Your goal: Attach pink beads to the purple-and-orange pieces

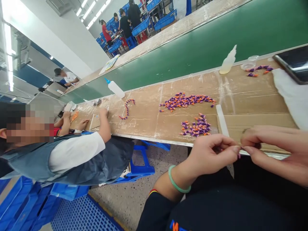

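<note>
My left hand (211, 154), with a pale green bangle (178, 179) on its wrist, and my right hand (271, 144) meet at the fingertips over the near edge of the cardboard-covered bench (250, 102). Both pinch a tiny item, too small to make out. A white strip (222, 124) lies just beyond my left hand. Two heaps of small purple-and-orange folded pieces (186, 101) (196, 125) lie further left on the bench, and a curved row of them (127, 108) lies beyond.
A white glue bottle with a blue cap (115, 89), a translucent bottle (228, 61), a phone (292, 64) and white cloth (292, 96) are on the bench. A co-worker in a grey vest (72, 157) sits left, beside a green belt (192, 61). Blue crates (24, 205) stand below.
</note>
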Available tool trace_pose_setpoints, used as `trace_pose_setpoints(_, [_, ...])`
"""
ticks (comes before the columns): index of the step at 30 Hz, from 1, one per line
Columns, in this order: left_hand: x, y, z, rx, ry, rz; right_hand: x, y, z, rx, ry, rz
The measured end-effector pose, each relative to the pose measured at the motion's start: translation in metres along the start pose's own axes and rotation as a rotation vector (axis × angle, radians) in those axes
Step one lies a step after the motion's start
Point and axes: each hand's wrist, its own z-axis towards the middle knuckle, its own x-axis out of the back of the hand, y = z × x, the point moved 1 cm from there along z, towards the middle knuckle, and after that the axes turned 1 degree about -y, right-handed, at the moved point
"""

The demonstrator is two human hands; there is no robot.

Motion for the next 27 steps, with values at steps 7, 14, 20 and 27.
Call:
trace_pose_setpoints(7, [0.001, -0.002, 0.007, -0.074, 0.125, -0.154, 0.031, -0.013, 0.013, -0.282, -0.130, 0.440])
trace_pose_setpoints(14, [-0.022, 0.010, 0.015, -0.174, 0.067, 0.055, 0.048, -0.009, 0.003, -0.299, -0.030, 0.556])
trace_pose_setpoints(20, [-0.047, 0.023, 0.023, -0.206, 0.081, 0.172, 0.065, -0.007, -0.004, -0.233, 0.010, 0.403])
trace_pose_setpoints(27, [-0.059, 0.023, 0.036, 0.050, -0.025, -0.001, 0.075, 0.008, -0.012, 0.100, 0.055, 0.036])
